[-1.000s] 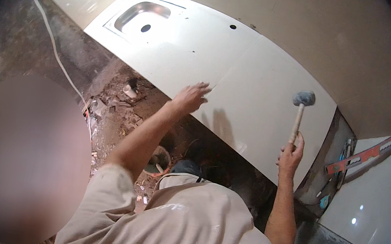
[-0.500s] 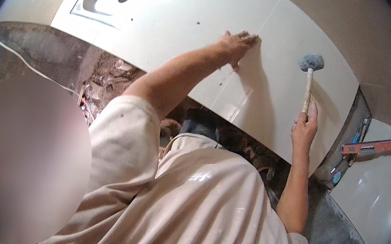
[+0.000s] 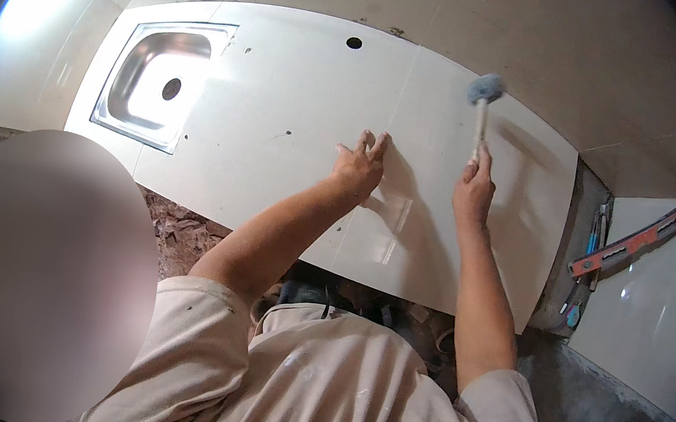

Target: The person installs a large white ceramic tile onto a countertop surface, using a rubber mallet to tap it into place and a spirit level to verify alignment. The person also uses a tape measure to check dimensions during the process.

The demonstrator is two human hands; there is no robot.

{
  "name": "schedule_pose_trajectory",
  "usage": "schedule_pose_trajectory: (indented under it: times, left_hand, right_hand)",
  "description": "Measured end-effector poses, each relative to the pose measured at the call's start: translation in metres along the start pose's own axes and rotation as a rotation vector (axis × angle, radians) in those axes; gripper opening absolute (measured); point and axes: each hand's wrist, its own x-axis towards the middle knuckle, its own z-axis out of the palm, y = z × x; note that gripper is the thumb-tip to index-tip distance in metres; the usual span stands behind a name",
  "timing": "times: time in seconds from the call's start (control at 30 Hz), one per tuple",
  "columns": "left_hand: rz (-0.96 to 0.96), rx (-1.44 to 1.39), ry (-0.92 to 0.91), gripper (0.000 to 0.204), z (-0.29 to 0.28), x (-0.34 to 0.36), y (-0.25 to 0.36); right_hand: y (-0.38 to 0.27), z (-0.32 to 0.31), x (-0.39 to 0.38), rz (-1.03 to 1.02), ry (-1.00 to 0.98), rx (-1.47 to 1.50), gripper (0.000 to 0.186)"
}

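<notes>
My right hand [image 3: 472,195] is wrapped round the pale handle of a rubber mallet [image 3: 485,90]. The mallet's grey-blue head is raised over the right part of a white tiled countertop [image 3: 284,103], and its shadow falls on the surface to the right. Fingers spread, my left hand [image 3: 360,166] rests on the countertop near its middle. Its fingertips lie beside the thin joint line between two slabs. A few small dark specks dot the white surface to the left of that hand.
A steel sink [image 3: 155,87] is set into the countertop's left end. A round black hole [image 3: 353,43] lies near the back edge. At right, a red spirit level [image 3: 634,237] and several pen-like tools lie by another white slab [image 3: 636,324]. Rubble [image 3: 175,229] shows below the front edge.
The view has shifted, bringing more of the sink and back wall into sight. My left hand has come back nearer along the joint. My right hand still holds the mallet, its grip changed slightly.
</notes>
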Motion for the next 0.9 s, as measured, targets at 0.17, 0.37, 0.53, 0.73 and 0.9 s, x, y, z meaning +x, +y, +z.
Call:
schedule_pose_trajectory:
  times: [0.17, 0.37, 0.53, 0.73, 0.9]
  left_hand:
    - [0.006, 0.029, -0.004, 0.102, 0.002, 0.003, 0.0]
    - [-0.013, 0.002, -0.002, 0.107, -0.004, -0.002, 0.003]
    - [0.002, 0.09, -0.008, 0.083, -0.004, 0.005, 0.008]
    - [0.003, 0.113, -0.043, 0.066, -0.006, 0.008, 0.013]
    - [-0.027, 0.117, -0.048, 0.072, 0.001, 0.008, 0.013]
  right_hand:
    - [0.003, 0.005, 0.016, -0.045, -0.049, -0.041, 0.049]
    - [0.002, 0.007, 0.026, 0.001, -0.261, -0.228, 0.05]
    - [0.001, 0.008, 0.028, -0.133, -0.208, -0.263, 0.052]
    - [-0.005, 0.005, 0.018, -0.141, -0.217, -0.204, 0.053]
    - [0.0, 0.006, 0.005, -0.124, -0.266, -0.183, 0.054]
